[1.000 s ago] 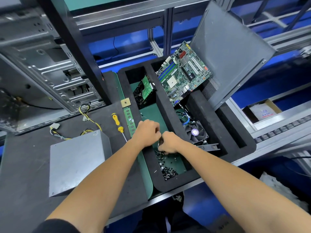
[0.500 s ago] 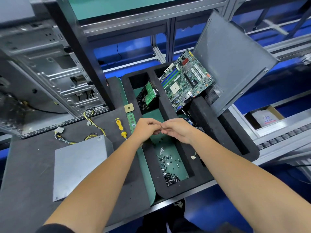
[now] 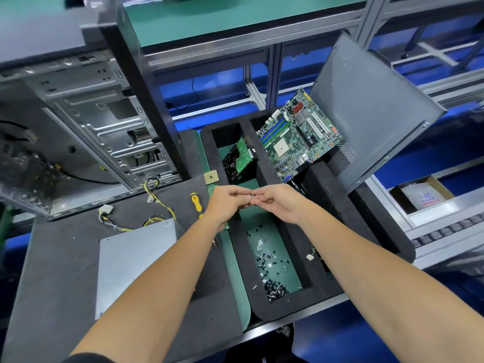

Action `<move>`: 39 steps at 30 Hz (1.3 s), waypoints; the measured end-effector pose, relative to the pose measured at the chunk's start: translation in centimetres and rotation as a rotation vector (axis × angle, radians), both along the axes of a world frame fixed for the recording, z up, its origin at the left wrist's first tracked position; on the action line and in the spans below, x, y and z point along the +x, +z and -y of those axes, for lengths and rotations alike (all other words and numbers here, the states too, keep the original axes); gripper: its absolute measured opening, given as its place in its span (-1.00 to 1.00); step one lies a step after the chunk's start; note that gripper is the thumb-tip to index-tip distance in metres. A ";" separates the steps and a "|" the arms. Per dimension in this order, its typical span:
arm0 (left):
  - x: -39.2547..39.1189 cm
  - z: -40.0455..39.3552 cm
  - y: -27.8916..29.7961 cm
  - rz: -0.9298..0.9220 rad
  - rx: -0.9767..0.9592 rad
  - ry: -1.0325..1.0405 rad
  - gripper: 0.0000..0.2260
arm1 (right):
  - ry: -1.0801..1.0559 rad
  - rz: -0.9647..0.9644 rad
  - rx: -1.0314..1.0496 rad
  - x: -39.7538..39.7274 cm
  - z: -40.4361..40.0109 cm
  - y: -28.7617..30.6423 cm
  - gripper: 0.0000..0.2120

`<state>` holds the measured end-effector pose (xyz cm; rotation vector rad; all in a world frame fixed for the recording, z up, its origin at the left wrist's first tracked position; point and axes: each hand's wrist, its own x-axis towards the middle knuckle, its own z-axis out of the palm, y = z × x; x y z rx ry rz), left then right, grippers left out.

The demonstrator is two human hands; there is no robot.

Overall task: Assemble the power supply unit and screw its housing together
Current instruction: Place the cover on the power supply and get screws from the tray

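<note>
The grey metal power supply unit (image 3: pixel 136 263) lies flat on the dark bench (image 3: pixel 60 284), yellow-black cables (image 3: pixel 154 203) trailing behind. Loose dark screws (image 3: pixel 269 268) litter a foam tray compartment (image 3: pixel 309 260).

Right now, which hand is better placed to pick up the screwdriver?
Left. The left hand hovers right beside the yellow screwdriver. The right hand is farther off, over the foam tray, and would have to cross the left.
</note>
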<state>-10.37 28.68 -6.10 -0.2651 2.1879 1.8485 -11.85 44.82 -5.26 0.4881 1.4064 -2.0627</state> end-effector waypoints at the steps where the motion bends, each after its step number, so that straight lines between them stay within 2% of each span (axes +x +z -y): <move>1: -0.1 0.2 0.0 0.001 0.004 0.008 -0.83 | 0.010 -0.002 0.001 -0.1 0.1 0.1 -0.75; 8: -0.5 1.2 0.9 -0.062 -0.069 -0.017 -0.87 | 0.090 -0.105 0.114 -1.0 1.4 0.6 -0.83; 13: -1.5 3.9 2.6 -0.197 -0.406 -0.064 -0.94 | 0.205 -0.218 0.293 -2.5 4.4 1.7 -0.94; 15: -1.9 5.5 3.4 -0.226 -0.483 -0.105 -0.93 | 0.298 -0.293 0.385 -2.9 5.8 2.3 -0.86; 20: -2.4 10.5 4.5 -0.215 -0.754 -0.129 -0.96 | 0.515 -0.585 0.728 -3.2 10.8 3.5 -0.78; 23: -2.4 13.0 4.0 -0.152 -0.882 -0.117 -0.91 | 0.633 -0.761 0.863 -3.0 13.7 3.9 -0.85; 26: -2.3 14.8 3.3 -0.102 -0.924 -0.119 -0.90 | 0.750 -0.859 0.987 -2.8 16.1 3.8 -0.88; 31: -2.3 16.8 1.9 -0.068 -0.996 -0.171 -0.94 | 0.906 -0.879 1.061 -2.9 18.9 3.1 -0.95; 39: -2.2 19.0 -0.4 -0.048 -0.859 -0.243 -0.91 | 1.153 -0.958 1.228 -3.3 21.4 1.8 -0.81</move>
